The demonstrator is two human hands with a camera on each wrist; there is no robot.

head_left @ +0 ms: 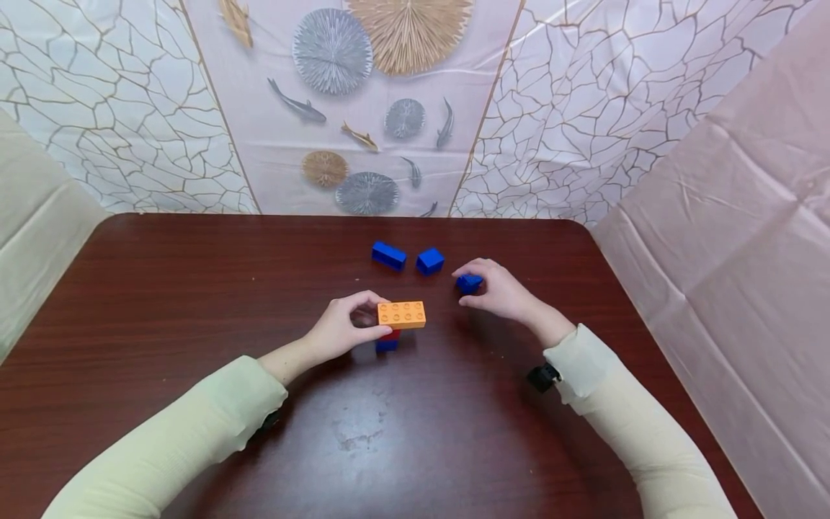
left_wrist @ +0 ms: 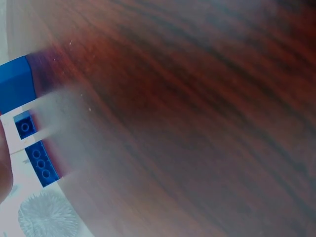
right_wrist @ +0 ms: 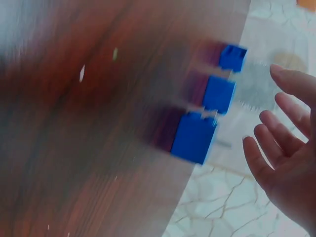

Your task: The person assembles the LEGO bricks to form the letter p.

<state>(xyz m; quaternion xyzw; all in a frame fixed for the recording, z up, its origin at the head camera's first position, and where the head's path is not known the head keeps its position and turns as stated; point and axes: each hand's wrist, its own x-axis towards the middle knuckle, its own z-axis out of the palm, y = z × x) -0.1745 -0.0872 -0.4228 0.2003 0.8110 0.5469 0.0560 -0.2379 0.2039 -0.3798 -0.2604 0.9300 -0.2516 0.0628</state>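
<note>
My left hand [head_left: 340, 324] grips the left end of an orange toy building brick [head_left: 402, 315] between thumb and fingers. Under it show a red brick [head_left: 392, 334] and a blue brick [head_left: 387, 345], stacked and partly hidden. In the left wrist view a large blue brick [left_wrist: 17, 85] and a bit of the hand [left_wrist: 4, 165] show at the left edge. My right hand [head_left: 502, 290] hovers around a small blue brick [head_left: 469, 283], thumb and fingers spread on either side. The right wrist view shows that hand [right_wrist: 286, 143] apart from the nearest blue brick [right_wrist: 195, 138].
Two more blue bricks, a long one [head_left: 389, 256] and a shorter one [head_left: 430, 261], lie on the dark wooden table [head_left: 194, 288] toward its far edge. Patterned cloth [head_left: 551, 130] hangs behind the table, and plain cloth [head_left: 733, 238] borders its right side.
</note>
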